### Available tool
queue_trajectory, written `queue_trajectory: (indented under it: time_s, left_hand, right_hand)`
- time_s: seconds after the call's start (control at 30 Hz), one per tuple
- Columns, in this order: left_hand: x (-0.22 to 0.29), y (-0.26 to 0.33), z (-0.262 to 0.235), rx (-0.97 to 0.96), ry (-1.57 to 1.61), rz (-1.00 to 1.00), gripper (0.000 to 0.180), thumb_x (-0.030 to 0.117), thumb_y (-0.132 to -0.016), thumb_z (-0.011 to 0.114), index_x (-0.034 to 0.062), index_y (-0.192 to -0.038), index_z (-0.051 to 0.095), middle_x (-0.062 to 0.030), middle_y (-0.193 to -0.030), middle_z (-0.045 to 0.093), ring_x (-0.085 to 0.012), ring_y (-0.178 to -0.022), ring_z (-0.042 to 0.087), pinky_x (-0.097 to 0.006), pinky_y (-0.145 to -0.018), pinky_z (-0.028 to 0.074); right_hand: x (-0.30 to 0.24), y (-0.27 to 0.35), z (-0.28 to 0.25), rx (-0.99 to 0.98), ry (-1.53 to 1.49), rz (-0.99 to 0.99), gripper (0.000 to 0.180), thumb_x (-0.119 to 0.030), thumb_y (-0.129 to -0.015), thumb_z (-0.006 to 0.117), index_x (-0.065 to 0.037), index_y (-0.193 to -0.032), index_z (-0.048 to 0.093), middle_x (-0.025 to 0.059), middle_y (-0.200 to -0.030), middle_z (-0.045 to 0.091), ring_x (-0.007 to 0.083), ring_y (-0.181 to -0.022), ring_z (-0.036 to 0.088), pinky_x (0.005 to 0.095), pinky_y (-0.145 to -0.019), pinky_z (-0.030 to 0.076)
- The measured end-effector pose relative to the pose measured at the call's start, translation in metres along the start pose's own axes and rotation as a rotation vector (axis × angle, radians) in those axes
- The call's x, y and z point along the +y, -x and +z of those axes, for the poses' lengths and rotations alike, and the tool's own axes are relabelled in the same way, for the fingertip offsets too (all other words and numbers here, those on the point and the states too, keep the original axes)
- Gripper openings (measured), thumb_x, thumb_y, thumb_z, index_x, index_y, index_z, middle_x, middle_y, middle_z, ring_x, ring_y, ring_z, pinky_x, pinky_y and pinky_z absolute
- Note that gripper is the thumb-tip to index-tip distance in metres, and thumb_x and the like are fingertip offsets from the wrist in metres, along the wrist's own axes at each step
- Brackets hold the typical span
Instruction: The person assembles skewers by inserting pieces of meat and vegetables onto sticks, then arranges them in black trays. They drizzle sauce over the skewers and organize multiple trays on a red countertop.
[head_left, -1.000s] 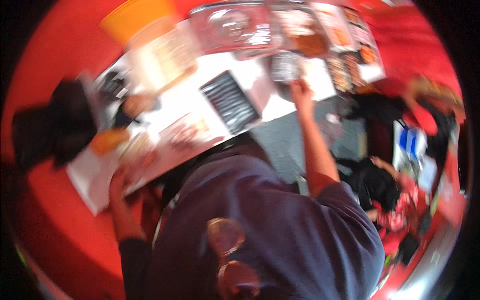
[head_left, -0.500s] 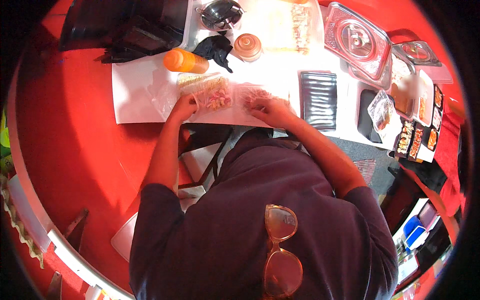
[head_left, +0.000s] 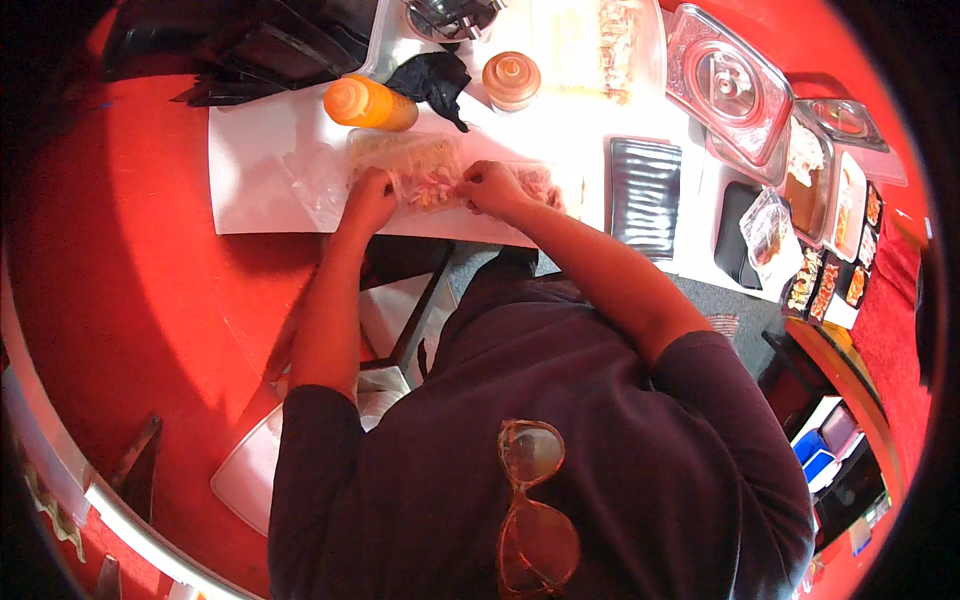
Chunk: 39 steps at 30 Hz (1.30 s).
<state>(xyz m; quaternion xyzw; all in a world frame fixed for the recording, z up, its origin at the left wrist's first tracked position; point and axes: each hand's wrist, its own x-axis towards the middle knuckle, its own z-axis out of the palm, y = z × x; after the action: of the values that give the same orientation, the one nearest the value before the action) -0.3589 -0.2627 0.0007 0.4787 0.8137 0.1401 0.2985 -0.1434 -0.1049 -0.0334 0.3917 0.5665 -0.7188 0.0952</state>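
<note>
1. Head view: left hand (head_left: 372,203) at the near edge of a clear plastic pack of food (head_left: 428,186), fingers curled; can't tell if they grip the plastic.
2. Right hand (head_left: 490,188) at the pack's right end, fingertips bunched; can't tell what's pinched, if anything.
3. Pack sits near the front edge of the white table (head_left: 255,200). Pinkish food (head_left: 540,184) just right of it, partly behind the right hand.
4. Beyond the pack: orange bottle (head_left: 372,103), black cloth-like item (head_left: 432,82). Dark ridged tray (head_left: 645,197) farther right.
</note>
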Motion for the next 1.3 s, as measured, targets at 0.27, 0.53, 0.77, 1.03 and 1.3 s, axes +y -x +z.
queue_trajectory:
  time_s: [0.27,0.53,0.77,1.03,1.3]
  left_hand:
    - [0.014,0.011,0.007,0.148,-0.168,0.014,0.025,0.010,-0.084,0.069,0.0084,-0.108,0.073,-0.0189,-0.108,0.062,-0.0408,-0.104,0.062,-0.050,-0.090,0.053]
    - [0.006,0.004,0.017,0.228,-0.281,0.101,0.024,0.011,-0.081,0.071,0.0033,-0.103,0.070,-0.0194,-0.106,0.061,-0.0413,-0.103,0.062,-0.049,-0.090,0.052]
    - [0.003,-0.004,0.022,0.249,-0.258,0.118,0.018,0.014,-0.080,0.072,-0.0006,-0.089,0.066,-0.0203,-0.102,0.061,-0.0417,-0.103,0.060,-0.051,-0.092,0.050]
    - [-0.011,0.000,-0.001,0.300,-0.239,0.083,0.020,0.021,-0.085,0.069,0.0016,-0.090,0.069,-0.0185,-0.099,0.068,-0.0403,-0.093,0.066,-0.048,-0.082,0.055]
    - [-0.003,0.057,-0.083,0.149,0.037,-0.310,0.023,0.020,-0.088,0.073,0.0025,-0.102,0.074,-0.0123,-0.092,0.076,-0.0246,-0.082,0.072,-0.039,-0.076,0.056]
  right_hand:
    - [0.004,-0.001,0.001,-0.008,-0.053,-0.022,0.023,-0.017,-0.093,0.074,0.003,-0.096,0.063,0.0095,-0.077,0.069,0.0152,-0.062,0.067,0.0297,-0.055,0.056]
    - [0.016,-0.009,0.003,0.034,-0.026,-0.074,0.021,-0.015,-0.090,0.072,0.004,-0.097,0.066,0.0111,-0.072,0.068,0.0186,-0.057,0.067,0.0337,-0.052,0.055]
    - [0.017,0.009,-0.008,0.007,-0.007,-0.090,0.028,-0.015,-0.093,0.069,0.007,-0.111,0.065,0.0131,-0.088,0.071,0.0179,-0.066,0.071,0.0324,-0.055,0.058]
    - [0.034,0.114,-0.077,0.159,0.261,-0.261,0.034,-0.022,-0.093,0.073,-0.009,-0.125,0.073,0.0103,-0.099,0.076,0.0177,-0.075,0.071,0.0352,-0.064,0.059]
    - [0.095,0.171,-0.146,0.442,-0.109,-0.046,0.024,-0.020,-0.101,0.066,-0.004,-0.118,0.067,0.0051,-0.092,0.071,0.0107,-0.074,0.066,0.0275,-0.062,0.056]
